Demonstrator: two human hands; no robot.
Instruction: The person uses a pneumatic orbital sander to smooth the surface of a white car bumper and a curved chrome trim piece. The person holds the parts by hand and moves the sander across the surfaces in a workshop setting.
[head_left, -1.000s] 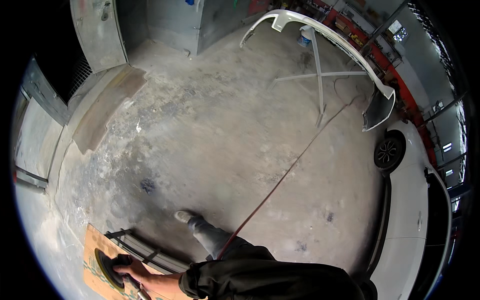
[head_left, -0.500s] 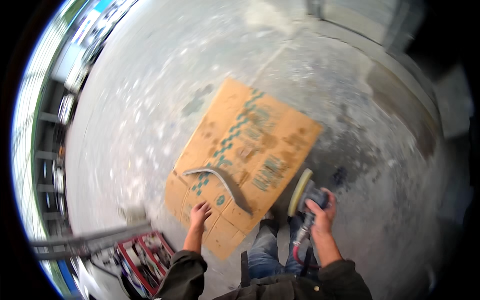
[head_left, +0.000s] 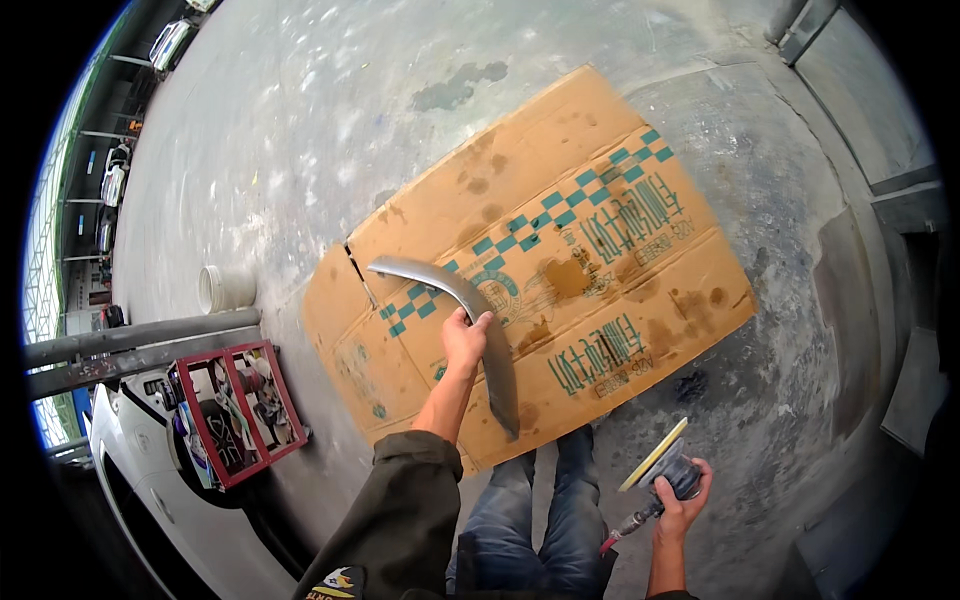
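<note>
My left hand (head_left: 464, 345) is closed on the inner edge of a curved grey car trim piece (head_left: 499, 372), shaped like a wheel-arch trim. The trim lies over a flattened cardboard box (head_left: 470, 180) with green checks and dark stains; whether it is lifted at all I cannot tell. Off the near right side of the cardboard, my right hand (head_left: 683, 512) is wrapped round a dark air sander (head_left: 679, 478). The sander's round yellowish pad (head_left: 655, 455) faces up and left, tilted on edge. A red hose (head_left: 608, 543) runs from its handle toward my legs.
At left stands a red-framed cart (head_left: 243, 410) filled with tools and supplies, beside a white car (head_left: 165, 500). A white bucket (head_left: 228, 288) sits beyond a grey beam (head_left: 140, 340). My legs (head_left: 535, 520) are at the cardboard's near edge. Metal panels (head_left: 860, 100) border the right.
My left hand has moved onto the trim piece and closed on it. The sander, still in my right hand, now sits lower and farther right in view. The whole view has turned.
</note>
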